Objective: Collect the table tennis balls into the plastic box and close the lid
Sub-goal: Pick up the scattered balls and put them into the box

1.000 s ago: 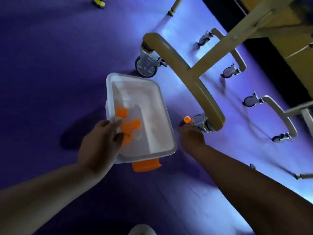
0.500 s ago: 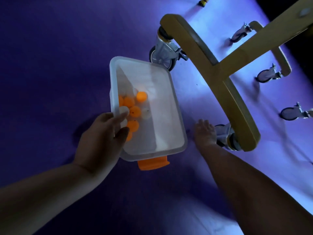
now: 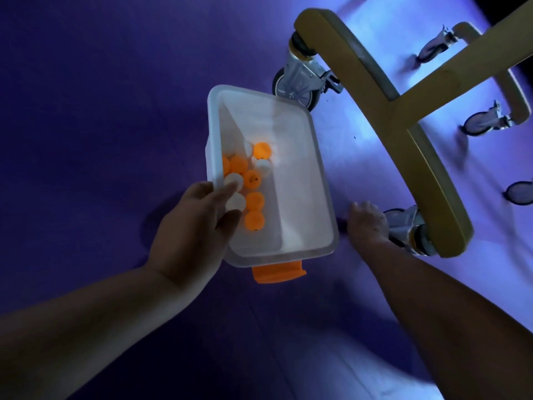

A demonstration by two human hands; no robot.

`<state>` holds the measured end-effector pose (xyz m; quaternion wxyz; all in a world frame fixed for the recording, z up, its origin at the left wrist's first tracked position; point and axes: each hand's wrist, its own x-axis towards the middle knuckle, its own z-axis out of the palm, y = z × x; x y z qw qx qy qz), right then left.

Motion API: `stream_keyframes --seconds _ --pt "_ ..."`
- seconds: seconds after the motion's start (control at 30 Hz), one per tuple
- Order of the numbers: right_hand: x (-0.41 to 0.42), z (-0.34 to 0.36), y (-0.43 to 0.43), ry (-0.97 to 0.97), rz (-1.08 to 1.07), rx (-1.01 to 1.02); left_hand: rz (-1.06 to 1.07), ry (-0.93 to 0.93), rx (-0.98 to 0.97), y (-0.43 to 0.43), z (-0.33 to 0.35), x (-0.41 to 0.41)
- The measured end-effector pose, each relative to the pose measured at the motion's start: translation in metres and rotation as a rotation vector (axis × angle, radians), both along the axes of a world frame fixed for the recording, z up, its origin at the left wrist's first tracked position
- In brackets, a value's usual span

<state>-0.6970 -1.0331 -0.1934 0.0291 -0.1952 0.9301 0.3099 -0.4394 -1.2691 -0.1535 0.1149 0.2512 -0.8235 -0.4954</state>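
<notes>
A clear plastic box [image 3: 319,168] with no lid on is held tilted above the purple floor. My left hand [image 3: 193,223] grips its left wall, thumb inside. Several orange table tennis balls [image 3: 254,201] and a few white ones [image 3: 264,166] lie bunched along the box's left side. An orange latch [image 3: 278,272] sticks out under the near rim. My right hand [image 3: 367,226] is down on the floor just right of the box, back upward, fingers pointing at a caster wheel. Anything under that palm is hidden.
A yellow curved furniture leg [image 3: 403,125] on caster wheels [image 3: 409,233] stands right of the box; another caster [image 3: 300,82] sits just behind the box's far corner. More wheels [image 3: 484,125] line the right side. Open purple floor [image 3: 101,111] lies to the left.
An orange ball lay at my right fingertips by the caster a second ago; my right hand now covers that spot. The box has tilted and its balls have rolled toward the near left.
</notes>
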Motion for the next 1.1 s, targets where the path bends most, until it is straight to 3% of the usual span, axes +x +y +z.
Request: stream_keyframes --seconds 0.1,0.17,0.27,0.37,0.53,0.63,0.77,0.97,1.1 --pt "0.03 0.013 -0.022 0.068 0.047 -0.62 -0.023 -0.007 0.017 -0.004 0.003 0.001" --pt "0.057 0.032 -0.043 0.103 0.211 -1.036 -0.039 -0.024 0.031 -0.004 0.006 0.001" --pt "0.091 0.068 -0.07 0.067 0.447 -1.243 0.009 -0.047 -0.01 -0.011 0.01 0.01" --pt "0.113 0.096 -0.089 -0.097 0.529 -1.215 0.034 -0.097 -0.006 -0.028 0.019 0.026" --pt "0.145 0.13 -0.145 -0.356 0.749 -1.107 -0.013 -0.182 -0.157 -0.044 0.044 0.061" --pt "0.169 0.142 -0.185 -0.353 0.847 -1.014 0.053 -0.271 -0.216 -0.063 0.059 0.091" --pt "0.198 0.147 -0.231 -0.349 0.809 -1.019 0.124 -0.354 -0.23 -0.091 0.086 0.15" --pt "0.283 0.159 -0.306 -0.426 0.954 -0.732 0.437 -0.435 -0.24 -0.122 0.121 0.248" --pt "0.357 0.171 -0.349 -0.523 1.001 -0.632 0.667 -0.431 -0.139 -0.137 0.139 0.313"
